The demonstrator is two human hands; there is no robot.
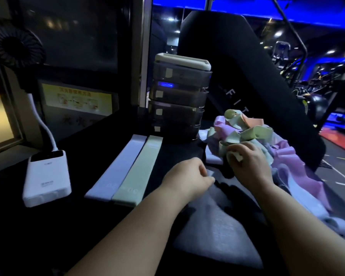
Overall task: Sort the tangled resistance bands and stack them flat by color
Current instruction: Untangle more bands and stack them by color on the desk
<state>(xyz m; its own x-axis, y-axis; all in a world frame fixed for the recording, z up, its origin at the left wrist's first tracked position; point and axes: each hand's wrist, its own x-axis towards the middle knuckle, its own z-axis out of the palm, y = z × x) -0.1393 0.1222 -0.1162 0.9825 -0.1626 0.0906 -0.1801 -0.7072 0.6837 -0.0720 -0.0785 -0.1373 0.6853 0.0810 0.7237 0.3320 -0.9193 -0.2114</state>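
Observation:
A tangled heap of resistance bands (251, 134) in green, lilac, pink and peach lies at the right of the dark table (100, 232). My right hand (249, 162) grips a pale green band (237, 156) at the heap's near edge. My left hand (187, 178) has curled fingers that pinch a pale lilac band (210, 173) just left of the heap. Two bands lie flat side by side further left: a lilac band (118, 168) and a green band (139, 172).
A white power bank (46, 178) with a cable lies at the left, below a small black fan (16, 44). A stack of dark drawers (179, 96) stands behind the flat bands. A grey pouch (219, 232) lies under my forearms. The table's right edge runs beside the heap.

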